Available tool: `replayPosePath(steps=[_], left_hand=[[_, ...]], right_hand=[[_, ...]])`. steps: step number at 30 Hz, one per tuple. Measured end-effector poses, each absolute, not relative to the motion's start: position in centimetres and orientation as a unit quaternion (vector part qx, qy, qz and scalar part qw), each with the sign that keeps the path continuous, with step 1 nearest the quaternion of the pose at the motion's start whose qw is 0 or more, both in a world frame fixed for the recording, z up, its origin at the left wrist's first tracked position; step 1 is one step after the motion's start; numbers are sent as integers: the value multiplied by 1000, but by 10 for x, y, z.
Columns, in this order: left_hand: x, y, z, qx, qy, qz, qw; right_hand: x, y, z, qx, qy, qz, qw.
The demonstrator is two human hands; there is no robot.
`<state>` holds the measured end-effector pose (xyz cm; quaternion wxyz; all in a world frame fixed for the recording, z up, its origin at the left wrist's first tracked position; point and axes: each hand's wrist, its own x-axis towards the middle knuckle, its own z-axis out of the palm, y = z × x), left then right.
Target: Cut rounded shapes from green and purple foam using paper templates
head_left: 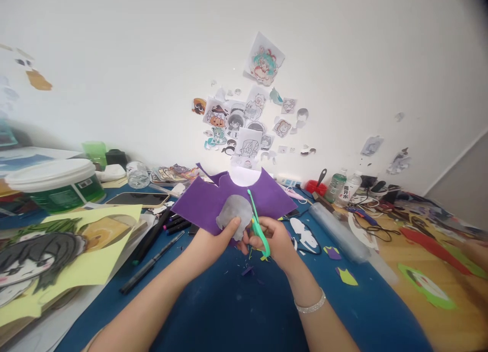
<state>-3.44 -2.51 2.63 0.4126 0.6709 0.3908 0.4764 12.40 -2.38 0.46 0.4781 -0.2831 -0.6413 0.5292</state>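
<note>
My left hand (213, 243) pinches a grey paper cutout (234, 214) against a large purple sheet (198, 202), thumb on top. The sheet's upper edge has curved notches cut out of it. In my right hand (272, 237) are green-handled scissors (261, 232), their tip pointing up over the purple sheet, just right of the grey cutout. A bracelet circles my right wrist. Small purple and yellow scraps (247, 272) lie on the blue mat (229, 311) below my hands.
Left: a white-lidded tub (53, 182), a phone (137, 199), black markers (150, 240) and a yellow sheet with a drawing (102, 260). Right: a clear plastic roll (339, 230), small cutouts (346, 276), bottles (337, 184) and cables. Drawings (264, 62) hang on the wall.
</note>
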Motion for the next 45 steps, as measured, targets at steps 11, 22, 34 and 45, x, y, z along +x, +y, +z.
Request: replayPosePath(steps=[11,22,34,45], left_hand=[[-40,-27,36,671,351,416,503],[-35,-23,28,665,346,429,504],[-38,-23,30,636,333,436,543],[-47,-23,36,665,347,382,540]], right_hand=[[128,-20,-5,-312,-637,511,486],[116,-27,10,-220,-623,569,489],[127,-22,-1,-337,-645,487,482],[130,-20,-4,-362,-652,472,470]])
